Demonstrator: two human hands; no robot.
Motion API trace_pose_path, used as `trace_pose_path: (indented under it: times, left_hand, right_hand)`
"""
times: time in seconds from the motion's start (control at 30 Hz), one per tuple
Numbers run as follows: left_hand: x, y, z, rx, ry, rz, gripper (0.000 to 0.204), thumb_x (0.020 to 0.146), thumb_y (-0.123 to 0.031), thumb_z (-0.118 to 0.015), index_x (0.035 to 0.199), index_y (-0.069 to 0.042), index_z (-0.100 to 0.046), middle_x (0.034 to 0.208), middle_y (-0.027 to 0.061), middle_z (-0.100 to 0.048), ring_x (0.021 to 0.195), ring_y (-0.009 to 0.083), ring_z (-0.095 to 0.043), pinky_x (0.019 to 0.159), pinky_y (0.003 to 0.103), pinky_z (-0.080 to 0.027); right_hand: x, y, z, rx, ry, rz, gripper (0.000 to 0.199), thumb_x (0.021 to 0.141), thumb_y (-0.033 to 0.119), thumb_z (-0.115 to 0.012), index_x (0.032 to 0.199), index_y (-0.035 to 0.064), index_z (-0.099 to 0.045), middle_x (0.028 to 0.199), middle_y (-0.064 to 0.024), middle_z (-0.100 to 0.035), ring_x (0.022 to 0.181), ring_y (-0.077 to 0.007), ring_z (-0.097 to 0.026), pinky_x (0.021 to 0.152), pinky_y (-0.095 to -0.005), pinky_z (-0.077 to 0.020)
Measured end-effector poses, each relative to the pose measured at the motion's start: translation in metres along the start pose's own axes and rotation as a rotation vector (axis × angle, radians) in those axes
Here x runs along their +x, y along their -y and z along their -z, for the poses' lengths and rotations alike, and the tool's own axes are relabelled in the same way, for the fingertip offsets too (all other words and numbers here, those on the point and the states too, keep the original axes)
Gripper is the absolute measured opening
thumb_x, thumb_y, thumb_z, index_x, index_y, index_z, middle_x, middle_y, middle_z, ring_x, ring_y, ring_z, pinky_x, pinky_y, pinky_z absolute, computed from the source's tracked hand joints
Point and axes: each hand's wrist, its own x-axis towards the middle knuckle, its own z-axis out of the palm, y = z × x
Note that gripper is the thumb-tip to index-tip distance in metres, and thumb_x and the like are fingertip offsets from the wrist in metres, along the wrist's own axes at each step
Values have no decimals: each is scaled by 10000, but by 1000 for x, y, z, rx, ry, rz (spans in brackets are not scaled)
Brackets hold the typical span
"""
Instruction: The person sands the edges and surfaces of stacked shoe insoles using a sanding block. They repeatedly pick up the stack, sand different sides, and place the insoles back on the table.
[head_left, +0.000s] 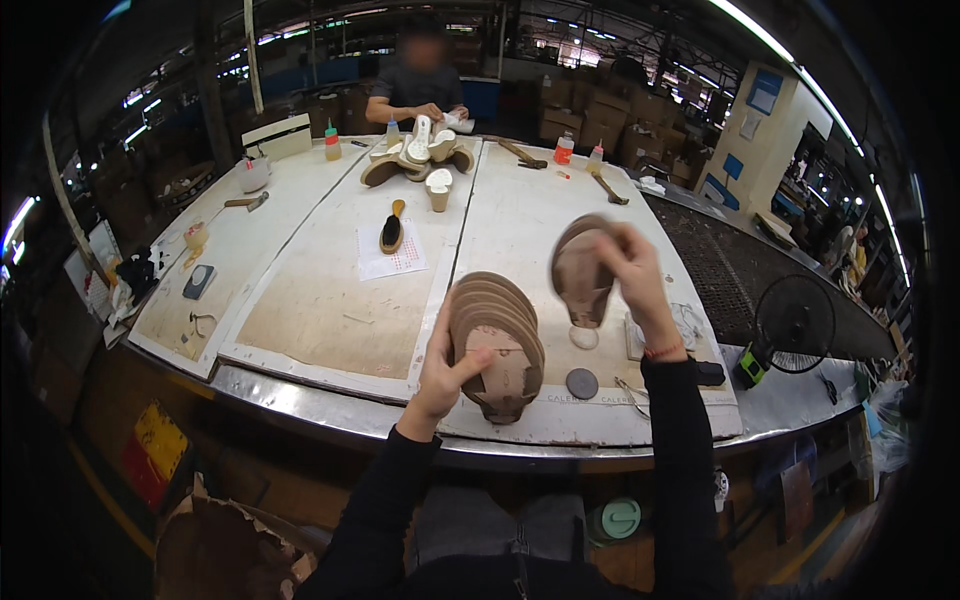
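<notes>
Two hands (437, 385) (637, 275), brown soles (505, 345) in grasp, above a white table (505, 225) (stacked cartons (605, 118) beyond)

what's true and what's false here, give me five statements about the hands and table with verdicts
1. The left hand holds a stack of brown soles. True.
2. The right hand is empty. False: it holds a brown sole-shaped piece.
3. The brush lies at least partly on a paper sheet. True.
4. The black fan is at the left. False: it is at the right.
5. A co-worker is across the table. True.
</notes>
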Motion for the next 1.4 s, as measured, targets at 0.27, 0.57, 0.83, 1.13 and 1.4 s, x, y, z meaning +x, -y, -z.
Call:
trace_pose_path:
  times: [0.27,0.57,0.83,1.13,1.4]
  left_hand:
    - [-23,-22,-16,178,155,-12,1021,829,-219,-750,1546,32,-68,1514,179,-323,1399,252,-342,1152,350,-263]
    - [-33,-17,-28,116,67,-12,1016,835,-163,-679,1553,13,19,1555,218,-227,1416,283,-307,1162,358,-237]
    - [-46,-4,-48,80,108,-33,1075,801,-273,-721,1544,16,1,1563,222,-174,1431,317,-264,1159,401,-246]
    - [-74,0,-68,296,121,-123,1127,704,-230,-890,1500,35,-138,1367,215,-446,1249,300,-508,1054,383,-402]
    - [-67,-16,-76,347,153,-49,968,693,-203,-887,1436,50,-322,1322,183,-508,1222,284,-528,1035,373,-411]
  right_hand:
    - [9,-77,-53,-256,29,151,227,849,86,-692,1059,9,-655,953,-86,-704,934,-188,-636,876,-323,-487]
    - [-70,-25,-41,55,97,-205,434,1030,313,-475,1306,-12,-549,1295,-125,-611,1215,-214,-555,1033,-329,-401]
    - [-161,43,-96,43,-133,80,876,993,640,-261,1415,-119,-379,1376,-232,-480,1279,-297,-458,1058,-378,-352]
    - [-195,32,-80,121,-212,80,727,1014,544,-340,1265,-122,-488,1145,-171,-546,1089,-238,-520,978,-345,-393]
    - [-182,-55,-14,-791,20,43,373,857,172,-667,1187,9,-606,1262,-204,-588,1207,-429,-493,1057,-493,-354]
